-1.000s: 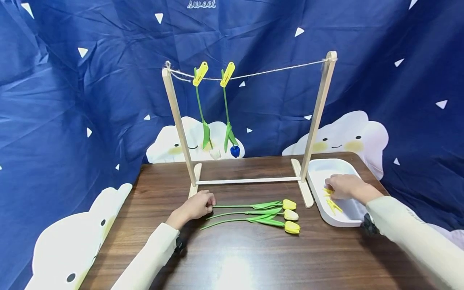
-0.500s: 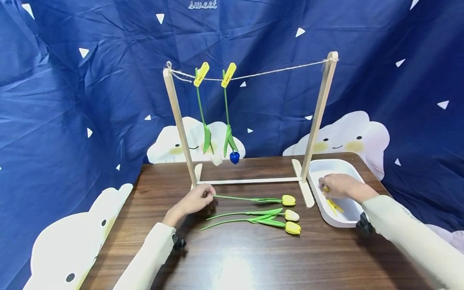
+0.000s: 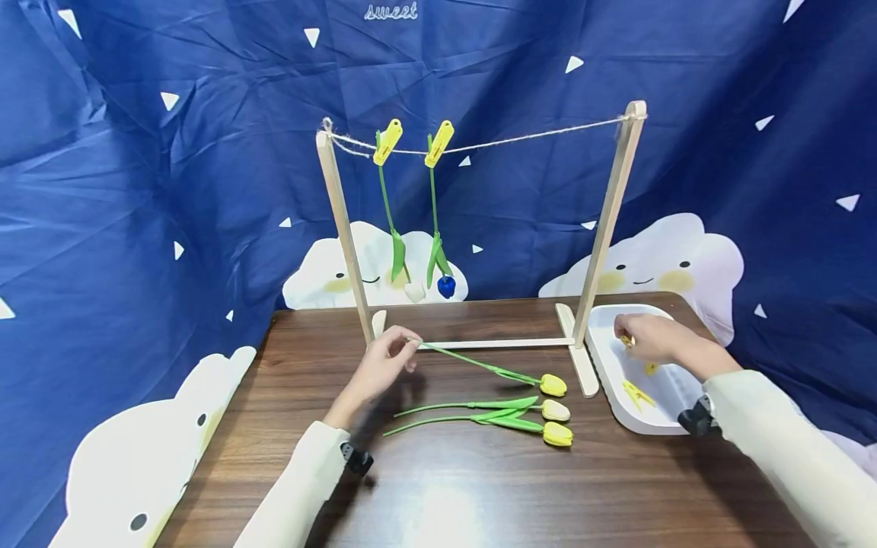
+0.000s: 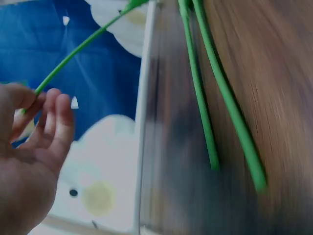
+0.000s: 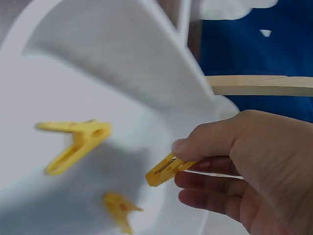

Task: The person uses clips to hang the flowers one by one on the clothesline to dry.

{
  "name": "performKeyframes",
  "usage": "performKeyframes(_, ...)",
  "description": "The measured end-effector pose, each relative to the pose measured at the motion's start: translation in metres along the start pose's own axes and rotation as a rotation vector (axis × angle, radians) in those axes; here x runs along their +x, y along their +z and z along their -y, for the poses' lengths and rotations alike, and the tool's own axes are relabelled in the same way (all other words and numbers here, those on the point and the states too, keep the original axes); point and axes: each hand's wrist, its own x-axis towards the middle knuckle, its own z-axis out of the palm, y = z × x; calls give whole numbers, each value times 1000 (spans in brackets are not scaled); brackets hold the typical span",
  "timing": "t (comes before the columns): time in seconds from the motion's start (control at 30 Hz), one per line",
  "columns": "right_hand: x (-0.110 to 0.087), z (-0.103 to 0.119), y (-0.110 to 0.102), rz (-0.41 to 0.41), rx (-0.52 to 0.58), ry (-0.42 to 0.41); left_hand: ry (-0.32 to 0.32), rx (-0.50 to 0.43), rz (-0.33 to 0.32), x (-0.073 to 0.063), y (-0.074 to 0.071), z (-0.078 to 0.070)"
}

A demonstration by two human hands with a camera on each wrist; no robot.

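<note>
My left hand [image 3: 384, 364] pinches the stem end of a yellow tulip [image 3: 553, 385], whose stem slants down to the right; the left wrist view shows thumb and fingertips on the green stem [image 4: 73, 53]. Over the white tray [image 3: 610, 407], my right hand [image 3: 654, 339] pinches a yellow clothespin [image 5: 168, 169]. Two more yellow clothespins lie in the tray, one spread-legged clothespin [image 5: 80, 139] and a blurred clothespin [image 5: 120, 210]. On the table lie a cream-white tulip [image 3: 555, 411] and another yellow tulip [image 3: 558, 434], side by side.
A wooden rack [image 3: 612, 205] stands behind, with a string [image 3: 530, 139] across its top. From it hang a white tulip [image 3: 414, 291] and a blue tulip [image 3: 446, 286], heads down, each under a yellow clothespin. A blue cloud-print curtain [image 3: 205, 152] covers the back.
My left hand has lifted the yellow tulip's stem end off the table, up and to the right. The right hand has risen slightly in the tray with a clothespin now visible between its fingers.
</note>
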Motion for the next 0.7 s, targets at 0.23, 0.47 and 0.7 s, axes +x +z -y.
performKeyframes(0.23,-2,5,-23,-83,76,2,93,-339,-15,12,28,-24)
performKeyframes(0.47,-4,11,-41,-136,103,-32,145,-481,-64,26,50,-43)
performKeyframes(0.7,-2,24,-52,-216,178,-72,139,-512,-67,34,65,-58)
